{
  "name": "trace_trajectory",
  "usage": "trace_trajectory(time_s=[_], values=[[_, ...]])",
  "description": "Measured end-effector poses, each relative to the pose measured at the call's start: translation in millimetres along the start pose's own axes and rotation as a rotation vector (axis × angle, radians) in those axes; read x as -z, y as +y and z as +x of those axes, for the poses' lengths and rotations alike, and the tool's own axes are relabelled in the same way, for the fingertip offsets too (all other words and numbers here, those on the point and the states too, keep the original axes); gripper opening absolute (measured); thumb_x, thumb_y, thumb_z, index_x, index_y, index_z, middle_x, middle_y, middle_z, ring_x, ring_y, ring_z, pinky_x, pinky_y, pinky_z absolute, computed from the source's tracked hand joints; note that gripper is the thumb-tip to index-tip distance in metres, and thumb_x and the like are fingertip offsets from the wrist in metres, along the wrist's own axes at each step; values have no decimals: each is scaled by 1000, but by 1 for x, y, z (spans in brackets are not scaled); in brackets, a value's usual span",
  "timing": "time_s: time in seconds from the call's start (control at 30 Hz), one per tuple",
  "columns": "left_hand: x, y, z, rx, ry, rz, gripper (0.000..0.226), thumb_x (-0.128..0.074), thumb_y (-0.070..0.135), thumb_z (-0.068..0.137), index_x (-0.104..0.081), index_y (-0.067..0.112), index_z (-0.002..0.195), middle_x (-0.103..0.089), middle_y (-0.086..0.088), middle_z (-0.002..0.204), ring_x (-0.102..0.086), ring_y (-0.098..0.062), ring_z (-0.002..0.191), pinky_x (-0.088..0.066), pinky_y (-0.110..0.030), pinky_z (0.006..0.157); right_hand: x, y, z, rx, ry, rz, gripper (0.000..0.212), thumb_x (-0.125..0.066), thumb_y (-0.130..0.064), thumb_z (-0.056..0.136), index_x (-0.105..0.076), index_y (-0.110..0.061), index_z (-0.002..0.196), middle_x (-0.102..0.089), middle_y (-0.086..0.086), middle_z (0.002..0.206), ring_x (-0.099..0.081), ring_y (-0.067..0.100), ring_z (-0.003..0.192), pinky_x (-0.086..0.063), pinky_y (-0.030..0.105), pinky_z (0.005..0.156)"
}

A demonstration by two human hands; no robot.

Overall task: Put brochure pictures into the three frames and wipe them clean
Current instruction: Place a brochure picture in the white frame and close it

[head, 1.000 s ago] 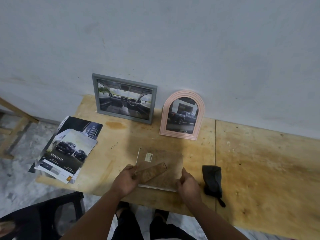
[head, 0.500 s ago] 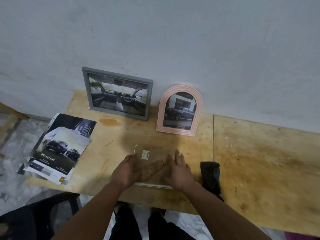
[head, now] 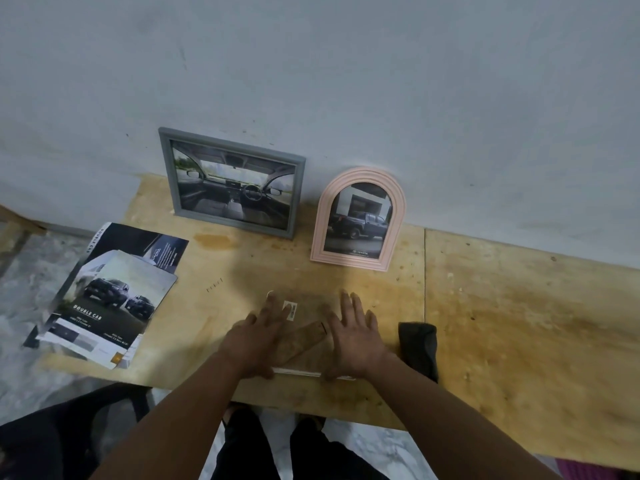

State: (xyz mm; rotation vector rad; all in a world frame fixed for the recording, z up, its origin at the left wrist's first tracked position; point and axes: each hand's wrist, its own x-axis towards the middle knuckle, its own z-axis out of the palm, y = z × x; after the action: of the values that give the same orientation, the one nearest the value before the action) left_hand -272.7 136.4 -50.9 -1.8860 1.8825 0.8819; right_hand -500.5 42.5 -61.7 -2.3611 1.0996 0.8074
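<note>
Cloth [head: 418,348] beside right hand [head: 356,337] (brochures [head: 104,299] lie left).

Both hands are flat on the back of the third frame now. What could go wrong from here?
1. The third frame lies face down near the table's front edge; pressing with the left hand and right hand might slide it off.
2. The brochures overhang the table's left edge and could slip.
3. The pink arched frame leans on the wall; a jolt may topple it.
</note>
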Motion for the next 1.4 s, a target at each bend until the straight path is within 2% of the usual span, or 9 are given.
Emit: trace_trajectory(time_s=[0.07, 0.17, 0.3, 0.57, 0.67, 0.77, 0.9, 1.13, 1.4], values=[[3, 0, 2, -14, -3, 42, 137, -88, 44, 75, 18, 32, 161, 44, -9, 160, -35, -40, 142, -47, -49, 105, -7, -5, 3, 27, -62, -79, 149, -83, -70, 60, 27, -33, 154, 46, 18, 155, 38, 45, 143, 3, 71, 118], [-2, -4, 5, -47, 15, 77, 132, -85, 47, 76, 15, 31, 161, 38, -12, 163, -36, -38, 142, -46, -47, 106, -15, -4, 5, 33, -48, -111, 138, -81, -53, 78, 35, -37, 149, 52, 18, 149, 40, 46, 141, -4, 71, 119], [-15, -13, 2, -76, 63, 109, 123, -75, 58, 80, 12, 30, 162, 31, -13, 167, -35, -37, 142, -41, -48, 110, -16, 3, 4, 56, -45, -109, 142, -84, -59, 71, 31, -42, 151, 47, 14, 155, 39, 40, 144, 1, 63, 122], [-22, -11, -3, -61, 73, 127, 116, -65, 71, 79, 2, 27, 163, 22, -12, 170, -30, -38, 140, -35, -51, 114, -13, 2, 2, 63, -76, -118, 130, -78, -57, 79, 31, -44, 150, 48, 13, 154, 39, 39, 144, -1, 65, 122], [-21, -8, -1, -44, 138, 94, 115, -39, 90, 69, -20, 26, 162, 0, -15, 172, -21, -40, 152, -30, -54, 118, -13, 3, 2, 53, -64, -137, 123, -74, -52, 85, 29, -44, 151, 48, 14, 154, 38, 40, 145, -5, 66, 122], [-23, -4, 8, -56, 211, 88, 108, -20, 86, 73, -37, 18, 155, -14, -16, 171, -10, -36, 159, -33, -51, 118, -15, 3, 4, 55, -48, -126, 120, -71, -54, 87, 30, -45, 151, 48, 14, 154, 37, 40, 145, -7, 68, 121], [-32, -6, 17, -58, 197, 81, 100, -14, 79, 86, -6, 17, 164, 4, -8, 172, 9, -27, 160, -20, -48, 126, -16, 5, 5, 55, -73, -92, 131, -74, -68, 75, 32, -47, 148, 49, 11, 154, 40, 38, 144, -3, 65, 120], [-49, -24, 24, -84, 217, 126, 95, -32, 76, 91, -26, 14, 162, -14, -17, 171, -23, -39, 155, -40, -61, 114, -11, 13, 2, 98, -68, 23, 106, -63, -55, 90, 24, -50, 151, 48, 4, 155, 41, 31, 144, 1, 62, 123], [-57, -29, 29, -83, 213, 76, 93, -23, 80, 93, -5, 24, 165, 7, -10, 173, -11, -41, 157, -32, -64, 118, -13, 15, 5, 101, -68, 77, 105, -65, -56, 90, 19, -53, 152, 43, 2, 159, 40, 30, 144, 4, 63, 122]])
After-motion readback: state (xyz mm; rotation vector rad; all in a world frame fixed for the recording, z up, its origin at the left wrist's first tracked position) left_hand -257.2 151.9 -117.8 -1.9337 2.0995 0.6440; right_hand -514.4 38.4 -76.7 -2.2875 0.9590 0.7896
